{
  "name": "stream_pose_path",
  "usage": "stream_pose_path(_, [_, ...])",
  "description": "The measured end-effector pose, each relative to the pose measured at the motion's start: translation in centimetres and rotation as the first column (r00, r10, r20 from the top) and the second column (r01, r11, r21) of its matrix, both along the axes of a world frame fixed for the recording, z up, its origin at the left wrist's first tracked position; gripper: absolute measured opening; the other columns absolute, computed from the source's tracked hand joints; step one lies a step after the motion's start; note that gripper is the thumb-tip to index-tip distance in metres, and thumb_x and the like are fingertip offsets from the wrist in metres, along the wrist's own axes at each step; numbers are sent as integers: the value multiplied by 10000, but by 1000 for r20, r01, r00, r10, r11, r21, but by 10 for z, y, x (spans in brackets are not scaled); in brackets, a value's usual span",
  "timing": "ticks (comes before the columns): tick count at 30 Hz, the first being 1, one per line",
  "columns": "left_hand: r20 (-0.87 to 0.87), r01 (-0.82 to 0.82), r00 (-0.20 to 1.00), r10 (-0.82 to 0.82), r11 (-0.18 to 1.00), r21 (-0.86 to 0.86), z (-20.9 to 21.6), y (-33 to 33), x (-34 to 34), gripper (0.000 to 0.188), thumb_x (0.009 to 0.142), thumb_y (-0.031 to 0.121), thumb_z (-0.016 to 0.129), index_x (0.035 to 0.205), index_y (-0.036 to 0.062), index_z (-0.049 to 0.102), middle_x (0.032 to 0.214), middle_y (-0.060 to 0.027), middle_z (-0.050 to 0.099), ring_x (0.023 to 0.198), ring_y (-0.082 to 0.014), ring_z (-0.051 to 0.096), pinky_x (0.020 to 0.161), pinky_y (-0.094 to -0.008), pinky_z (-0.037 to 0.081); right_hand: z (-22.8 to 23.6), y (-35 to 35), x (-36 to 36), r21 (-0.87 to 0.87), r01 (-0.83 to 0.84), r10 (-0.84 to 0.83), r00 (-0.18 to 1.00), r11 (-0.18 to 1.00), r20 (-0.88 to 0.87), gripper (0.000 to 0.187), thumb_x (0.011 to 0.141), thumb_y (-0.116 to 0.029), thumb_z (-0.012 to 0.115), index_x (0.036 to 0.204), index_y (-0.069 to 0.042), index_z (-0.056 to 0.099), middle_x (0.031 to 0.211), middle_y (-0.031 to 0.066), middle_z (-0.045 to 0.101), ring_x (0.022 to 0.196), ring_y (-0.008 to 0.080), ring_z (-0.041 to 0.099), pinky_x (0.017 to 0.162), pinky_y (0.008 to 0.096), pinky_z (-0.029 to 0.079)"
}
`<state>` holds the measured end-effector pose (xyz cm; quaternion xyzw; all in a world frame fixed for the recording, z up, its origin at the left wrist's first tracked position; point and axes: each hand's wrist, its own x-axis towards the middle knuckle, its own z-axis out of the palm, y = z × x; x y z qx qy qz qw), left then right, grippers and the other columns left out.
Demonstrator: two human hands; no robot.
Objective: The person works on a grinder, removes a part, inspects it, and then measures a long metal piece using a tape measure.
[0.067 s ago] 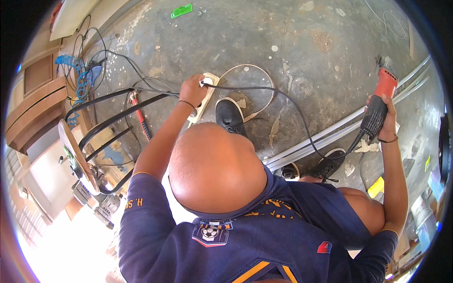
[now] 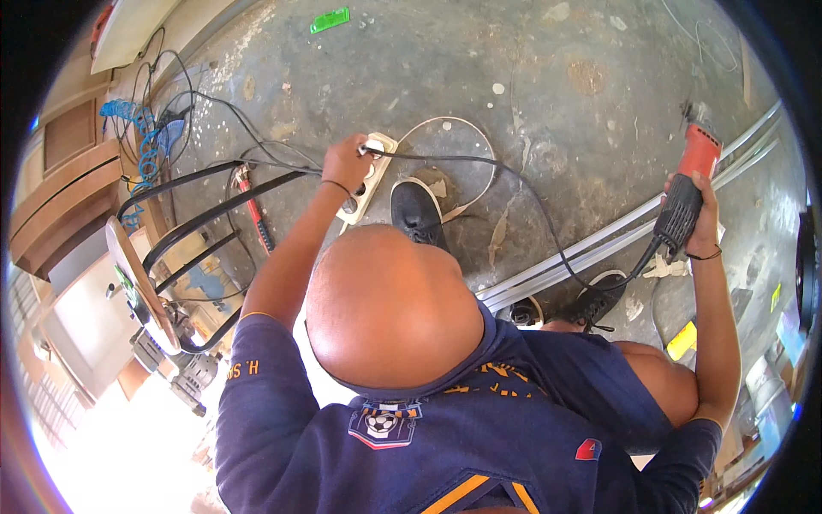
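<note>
On a dusty concrete floor (image 2: pixel 556 77), little has changed in the last instant: the right hand (image 2: pixel 695 218) still grips a red-and-black angle grinder (image 2: pixel 685 193) above a metal rail (image 2: pixel 599 244), while the left hand (image 2: pixel 347 163) stays closed on the plug at a white power strip (image 2: pixel 377 154), its black cord (image 2: pixel 531 193) trailing between them.

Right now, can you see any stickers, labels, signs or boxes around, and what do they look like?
Flat green rectangular tag: lying on the grey concrete floor, far side, tilted.
Small yellow rectangular tag: on the floor at the right, beside the knee.
Thin yellow-green strip label: far right edge, too small to tell more.
No screens or signs show.
</note>
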<state>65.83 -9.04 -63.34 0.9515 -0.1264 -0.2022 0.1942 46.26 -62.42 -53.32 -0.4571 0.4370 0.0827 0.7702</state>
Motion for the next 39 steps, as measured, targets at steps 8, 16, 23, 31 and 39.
stream_pose_path(8, [-238, -69, 969, 61, 997, -24, -6, 13, 17, 303, 785, 160, 617, 1063, 43, 593, 736, -122, 646, 609, -178, 612, 591, -305, 489, 0, 3, -1, -60, 17, -16, 1000, 998, 8, 422, 801, -387, 582, 960, 4, 568, 803, 104, 624, 645, 184, 618, 611, 284, 533])
stream_pose_path(16, [-64, -42, 997, 42, 999, 10, -10, 24, 21, 293, 795, 151, 580, 1071, 50, 592, 802, -155, 654, 675, -215, 643, 635, -313, 503, -1, 4, -2, -37, 36, -36, 999, 999, 0, 427, 797, -392, 591, 950, 7, 572, 794, 100, 625, 641, 183, 619, 608, 280, 533])
stream_pose_path(23, [-39, 4, 999, -3, 1000, 27, -17, 29, 30, 275, 798, 113, 551, 1061, 46, 593, 847, -150, 654, 721, -221, 648, 655, -320, 503, -1, 1, -4, -12, 1, -1, 1000, 1000, 15, 435, 801, -394, 592, 966, 7, 565, 801, 98, 623, 646, 177, 618, 619, 280, 533])
stream_pose_path(31, [-161, -14, 987, 5, 999, -52, -14, 26, 30, 260, 817, 43, 487, 1057, 49, 588, 809, -107, 648, 699, -168, 633, 622, -276, 491, 4, 6, -2, -34, 18, -18, 1000, 999, 1, 432, 793, -388, 602, 963, 7, 565, 802, 90, 620, 668, 167, 618, 637, 277, 529])
stream_pose_path(39, [-17, 22, 1000, -22, 1000, -1, -10, 25, 26, 282, 774, 83, 519, 1040, 79, 612, 775, -125, 646, 635, -163, 617, 609, -295, 479, 7, 9, -1, -30, 26, -26, 1000, 999, 12, 415, 787, -363, 615, 956, 12, 560, 817, 88, 616, 667, 161, 616, 639, 280, 531])
